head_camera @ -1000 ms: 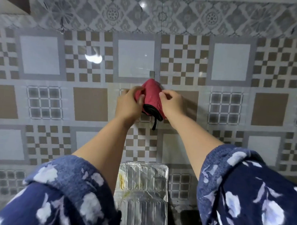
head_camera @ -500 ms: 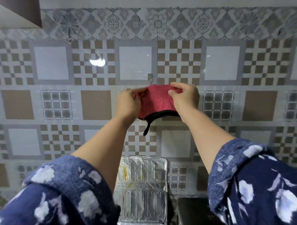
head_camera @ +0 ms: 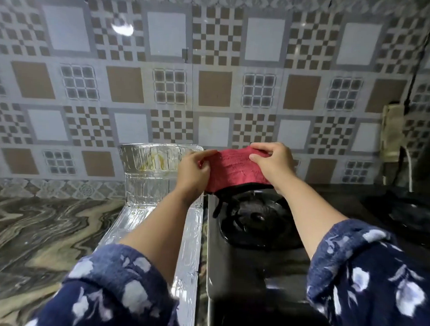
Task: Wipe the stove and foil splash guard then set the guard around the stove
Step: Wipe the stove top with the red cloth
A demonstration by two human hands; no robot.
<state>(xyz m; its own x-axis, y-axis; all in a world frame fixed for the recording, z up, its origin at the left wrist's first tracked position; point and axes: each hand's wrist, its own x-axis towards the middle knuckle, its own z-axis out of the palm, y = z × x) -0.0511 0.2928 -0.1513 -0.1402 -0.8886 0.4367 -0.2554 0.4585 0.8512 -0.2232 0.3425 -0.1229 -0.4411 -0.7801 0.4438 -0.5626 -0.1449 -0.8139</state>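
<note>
A red cloth (head_camera: 236, 170) with a black trim and a dangling loop is stretched between both hands above the burner. My left hand (head_camera: 194, 171) pinches its left edge and my right hand (head_camera: 273, 163) pinches its top right. Below them sits the black stove (head_camera: 251, 260) with its round burner (head_camera: 256, 216). The foil splash guard (head_camera: 149, 174) lies to the left of the stove, partly flat on the counter, with its far panel leaning up against the wall and showing yellowish stains.
A marbled counter (head_camera: 38, 236) spreads to the left. The patterned tile wall (head_camera: 212, 88) rises behind. A power strip (head_camera: 391, 132) with a white cable hangs at the right wall, above a dark object (head_camera: 409, 208) on the counter's right side.
The view has tilted down, revealing the stove and counter. Both hands have come down from the wall with the red cloth and now hold it spread over the burner.
</note>
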